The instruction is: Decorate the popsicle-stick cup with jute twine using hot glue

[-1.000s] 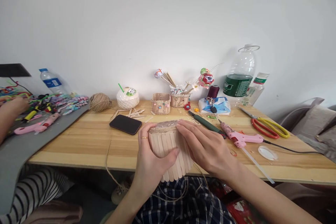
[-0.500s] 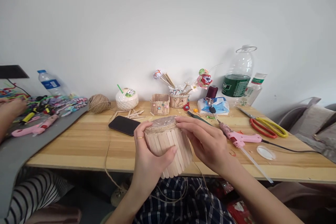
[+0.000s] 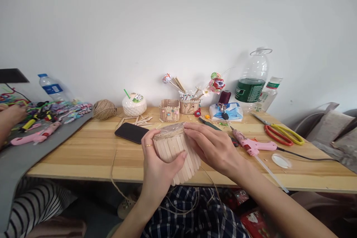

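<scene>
A round pot covered in wooden craft sticks (image 3: 178, 156) is held tilted above the table's front edge. My left hand (image 3: 160, 163) grips its left side, thumb across the sticks and fingers curled behind. Jute twine (image 3: 170, 136) winds round the pot near the clear plastic end that faces up. On the right of that wound band, the fingers of my right hand (image 3: 212, 147) press close together; their tips partly hide the twine. A loose length of twine hangs below the pot over my lap and runs up onto the table at left.
A phone (image 3: 131, 132), loose craft sticks (image 3: 142, 120) and a twine ball (image 3: 104, 109) lie behind. At right are a pink glue gun (image 3: 252, 145), scissors (image 3: 281, 134) and a large bottle (image 3: 251, 89). Another person's hand (image 3: 12, 115) works at far left.
My right hand has shifted slightly left along the twine band, and the pot has turned a little with its lower end moving left and up. My left hand keeps its grip.
</scene>
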The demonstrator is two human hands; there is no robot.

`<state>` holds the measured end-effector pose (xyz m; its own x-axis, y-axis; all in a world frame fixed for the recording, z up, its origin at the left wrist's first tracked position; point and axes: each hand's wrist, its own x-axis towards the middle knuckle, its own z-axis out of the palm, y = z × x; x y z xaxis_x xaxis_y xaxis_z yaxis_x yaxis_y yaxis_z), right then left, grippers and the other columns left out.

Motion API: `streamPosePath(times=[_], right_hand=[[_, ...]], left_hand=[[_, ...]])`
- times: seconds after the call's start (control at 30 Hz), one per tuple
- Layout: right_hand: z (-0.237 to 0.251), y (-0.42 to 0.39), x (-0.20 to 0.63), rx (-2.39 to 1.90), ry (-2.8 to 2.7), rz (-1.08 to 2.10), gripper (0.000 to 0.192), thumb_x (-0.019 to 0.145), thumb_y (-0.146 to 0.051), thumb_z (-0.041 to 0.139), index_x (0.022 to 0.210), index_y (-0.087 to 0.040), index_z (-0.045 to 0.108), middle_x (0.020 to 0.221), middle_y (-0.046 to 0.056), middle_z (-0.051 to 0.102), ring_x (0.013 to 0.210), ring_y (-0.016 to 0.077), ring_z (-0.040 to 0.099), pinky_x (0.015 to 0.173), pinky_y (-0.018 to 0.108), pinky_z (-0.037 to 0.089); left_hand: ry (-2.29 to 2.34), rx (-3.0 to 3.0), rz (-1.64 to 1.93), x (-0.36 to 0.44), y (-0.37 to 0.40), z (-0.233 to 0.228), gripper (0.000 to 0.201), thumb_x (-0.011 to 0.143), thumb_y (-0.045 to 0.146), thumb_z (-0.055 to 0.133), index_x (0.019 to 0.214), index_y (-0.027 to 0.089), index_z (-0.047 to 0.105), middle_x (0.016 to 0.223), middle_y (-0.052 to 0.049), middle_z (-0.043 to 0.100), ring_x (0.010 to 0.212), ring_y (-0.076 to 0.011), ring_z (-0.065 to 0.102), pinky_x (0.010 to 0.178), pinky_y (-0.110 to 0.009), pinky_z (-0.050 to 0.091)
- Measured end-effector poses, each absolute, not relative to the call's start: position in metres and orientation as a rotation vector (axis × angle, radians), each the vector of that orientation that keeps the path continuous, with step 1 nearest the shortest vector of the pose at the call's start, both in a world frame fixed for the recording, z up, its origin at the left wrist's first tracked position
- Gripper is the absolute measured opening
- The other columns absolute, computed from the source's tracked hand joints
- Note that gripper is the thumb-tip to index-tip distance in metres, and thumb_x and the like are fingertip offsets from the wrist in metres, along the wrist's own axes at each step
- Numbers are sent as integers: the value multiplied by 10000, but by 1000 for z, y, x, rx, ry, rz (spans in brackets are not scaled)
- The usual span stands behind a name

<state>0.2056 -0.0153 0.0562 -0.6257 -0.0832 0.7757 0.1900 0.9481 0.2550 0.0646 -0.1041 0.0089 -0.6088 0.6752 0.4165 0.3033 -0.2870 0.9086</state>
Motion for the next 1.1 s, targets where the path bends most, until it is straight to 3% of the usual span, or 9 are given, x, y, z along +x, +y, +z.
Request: streamPosePath(times=[0.2, 0.5, 0.77, 0.87, 0.97, 1.1], right_hand=[[45, -15, 192, -145, -2016, -431, 113, 875, -72, 495, 938, -111, 580, 906, 137, 735, 840, 184, 712, 739, 284, 604], [32, -29, 172, -274, -1772, -241, 186, 787, 11, 573, 905, -130, 606, 863, 133, 738, 855, 173, 709, 798, 267, 588], [39, -33, 174, -393, -1738, 258, 148, 830, -73, 548, 804, -184, 643, 852, 62, 728, 811, 161, 698, 738, 292, 594], [46, -30, 185, -393, -1857, 457, 141, 847, -114, 558, 826, -191, 675, 921, 56, 730, 892, 173, 690, 801, 320, 580], [52, -24, 197, -315, -2042, 349, 170, 882, -132, 543, 964, -190, 681, 1017, 72, 723, 961, 178, 677, 851, 338, 563], [57, -18, 208, -267, -2155, -25, 171, 893, -171, 554, 1022, -135, 659, 1025, 125, 712, 925, 200, 681, 802, 342, 579]], left_hand=[[1647, 1199, 2035, 68, -102, 6, 619, 613, 276, 772, 1135, 255, 442, 1168, -66, 495, 1147, -280, 500, 981, -468, 434], [1657, 1194, 2107, 71, -102, -3, 672, 596, 262, 792, 1157, 264, 421, 1222, -76, 465, 1182, -284, 485, 1000, -463, 419], [1610, 1149, 2085, 66, -99, -1, 658, 581, 275, 788, 1125, 259, 418, 1204, -67, 461, 1186, -285, 472, 1013, -460, 399], [1537, 1107, 2017, 63, -100, 1, 642, 589, 291, 764, 1120, 254, 405, 1190, -68, 469, 1181, -290, 467, 1016, -482, 383], [1510, 1086, 1950, 62, -102, 2, 634, 600, 297, 744, 1128, 251, 397, 1192, -71, 475, 1175, -292, 470, 1001, -488, 389], [1527, 1118, 1924, 63, -105, 4, 635, 603, 287, 741, 1137, 254, 400, 1203, -72, 473, 1165, -289, 476, 985, -483, 406]])
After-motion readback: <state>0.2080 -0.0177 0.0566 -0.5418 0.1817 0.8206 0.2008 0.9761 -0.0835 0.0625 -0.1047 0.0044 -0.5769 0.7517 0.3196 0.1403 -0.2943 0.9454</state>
